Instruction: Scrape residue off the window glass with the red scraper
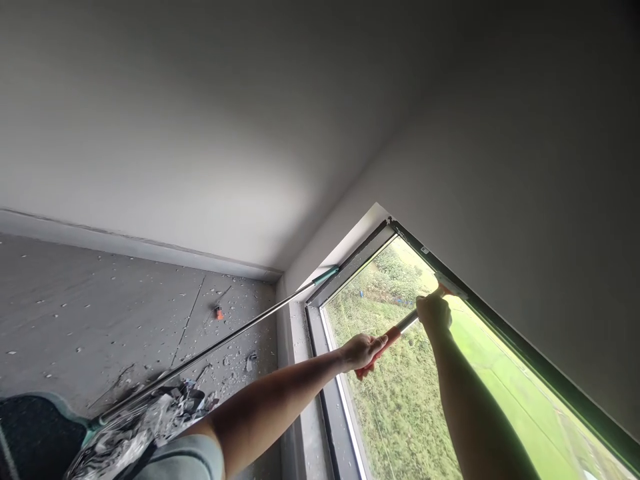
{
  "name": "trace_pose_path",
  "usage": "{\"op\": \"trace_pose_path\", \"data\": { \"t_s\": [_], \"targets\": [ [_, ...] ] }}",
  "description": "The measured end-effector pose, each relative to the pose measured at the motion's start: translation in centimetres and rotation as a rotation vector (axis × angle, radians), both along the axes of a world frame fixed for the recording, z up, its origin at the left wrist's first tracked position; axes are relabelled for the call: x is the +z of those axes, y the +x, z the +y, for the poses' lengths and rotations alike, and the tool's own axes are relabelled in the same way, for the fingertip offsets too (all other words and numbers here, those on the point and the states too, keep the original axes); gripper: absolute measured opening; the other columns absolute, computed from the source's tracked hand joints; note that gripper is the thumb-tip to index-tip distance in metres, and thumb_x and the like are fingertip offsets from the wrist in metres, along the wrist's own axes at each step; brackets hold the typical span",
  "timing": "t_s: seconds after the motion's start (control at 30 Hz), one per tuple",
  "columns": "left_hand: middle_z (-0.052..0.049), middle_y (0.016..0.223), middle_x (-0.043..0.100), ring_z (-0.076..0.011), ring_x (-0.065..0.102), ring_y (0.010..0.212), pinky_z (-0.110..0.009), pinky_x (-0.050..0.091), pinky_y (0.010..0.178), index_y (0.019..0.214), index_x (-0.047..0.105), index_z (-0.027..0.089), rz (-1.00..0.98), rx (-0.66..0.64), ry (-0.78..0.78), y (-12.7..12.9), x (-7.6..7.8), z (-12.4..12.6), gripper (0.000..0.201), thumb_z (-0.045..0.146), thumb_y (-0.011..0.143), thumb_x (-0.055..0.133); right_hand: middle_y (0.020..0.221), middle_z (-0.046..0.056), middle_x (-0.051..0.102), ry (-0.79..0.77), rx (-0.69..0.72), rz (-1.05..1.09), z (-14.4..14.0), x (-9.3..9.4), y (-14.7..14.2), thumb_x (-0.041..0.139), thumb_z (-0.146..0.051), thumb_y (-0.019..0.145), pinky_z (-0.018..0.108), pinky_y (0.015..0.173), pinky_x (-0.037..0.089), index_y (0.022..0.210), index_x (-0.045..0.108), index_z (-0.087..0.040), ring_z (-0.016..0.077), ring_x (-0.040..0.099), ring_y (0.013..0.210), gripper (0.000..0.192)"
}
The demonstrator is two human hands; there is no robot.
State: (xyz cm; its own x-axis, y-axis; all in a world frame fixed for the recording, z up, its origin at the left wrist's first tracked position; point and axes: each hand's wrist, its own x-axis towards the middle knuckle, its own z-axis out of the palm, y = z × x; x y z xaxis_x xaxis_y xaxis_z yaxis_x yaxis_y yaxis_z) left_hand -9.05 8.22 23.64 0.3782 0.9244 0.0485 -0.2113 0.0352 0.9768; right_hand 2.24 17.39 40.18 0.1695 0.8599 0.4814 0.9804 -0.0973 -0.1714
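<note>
Both my arms reach out to a window pane (400,400). My left hand (361,351) grips the orange end of a squeegee handle (395,333). My right hand (434,312) grips the same handle farther along, just behind the squeegee's white blade (451,285). The blade lies against the glass beside the dark window frame (500,327), near the frame's corner.
A long metal pole (225,340) with a teal tip leans from the floor to the window frame. The grey concrete floor (75,313) is speckled with white debris, with a small orange object (219,313) on it. Crumpled plastic film (135,427) lies at bottom left.
</note>
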Motion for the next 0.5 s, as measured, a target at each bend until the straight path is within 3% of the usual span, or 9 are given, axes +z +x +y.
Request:
{"op": "trace_pose_path", "data": {
  "t_s": [0.17,0.3,0.5],
  "targets": [
    [0.004,0.048,0.052,-0.0103,0.048,0.038,-0.025,0.044,0.045,0.082,0.05,0.015,0.013,0.001,-0.002,-0.7,-0.2,0.3,0.06,0.074,0.075,0.039,0.052,0.002,0.052,-0.024,0.006,0.029,0.1,-0.2,-0.6,0.048,-0.022,0.079,0.029,0.042,0.043,0.119,0.042,-0.004,0.0175,0.052,0.044,0.044],
    [0.004,0.048,0.051,-0.009,0.046,0.037,-0.024,0.044,0.045,0.085,0.054,0.013,0.017,0.021,0.007,-1.6,0.8,0.4,0.059,0.071,0.078,0.041,0.053,0.003,0.053,-0.05,0.026,0.053,0.5,0.4,-1.3,0.045,-0.021,0.081,0.029,0.043,0.043,0.118,0.043,-0.004,0.0169,0.052,0.044,0.041],
    [0.005,0.054,0.053,-0.0081,0.047,0.039,-0.023,0.045,0.044,0.124,0.049,0.017,0.022,0.051,0.062,-3.4,1.2,1.1,0.057,0.056,0.082,0.053,0.06,0.003,0.057,-0.075,0.122,0.112,1.0,0.8,-1.7,0.045,-0.026,0.083,0.028,0.047,0.045,0.121,0.038,-0.008,0.0152,0.053,0.045,0.043]
  ]
}}
